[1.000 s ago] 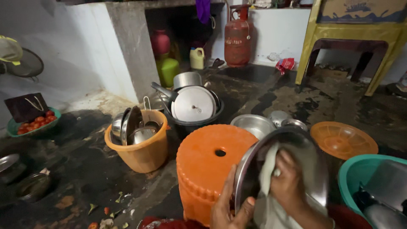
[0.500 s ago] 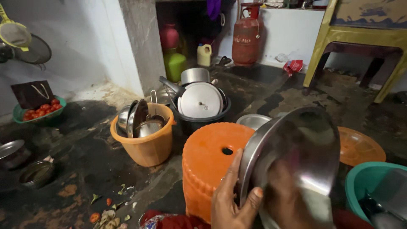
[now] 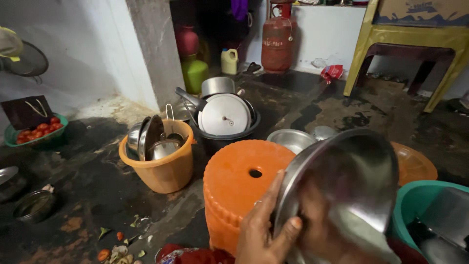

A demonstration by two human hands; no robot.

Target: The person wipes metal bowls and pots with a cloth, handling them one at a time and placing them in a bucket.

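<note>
My left hand (image 3: 264, 230) grips the left rim of a large round steel plate (image 3: 361, 171), held tilted on edge at the lower right. My right hand (image 3: 320, 225) is blurred against the plate's face, with a pale cloth (image 3: 364, 234) under it. Just left of the plate stands an orange plastic stool (image 3: 239, 181) with a hole in its top.
An orange bucket (image 3: 163, 171) holds steel dishes. A black tub (image 3: 222, 137) with pots and a lid sits behind the stool. A steel bowl (image 3: 292, 139), an orange basin (image 3: 415, 164) and a teal tub (image 3: 415, 200) are nearby. The wet dark floor has vegetable scraps (image 3: 117, 247), and a gas cylinder (image 3: 277, 41) stands far back.
The plate has turned and risen a little in my hands. My right hand with the cloth has moved across its face. The view has shifted slightly right.
</note>
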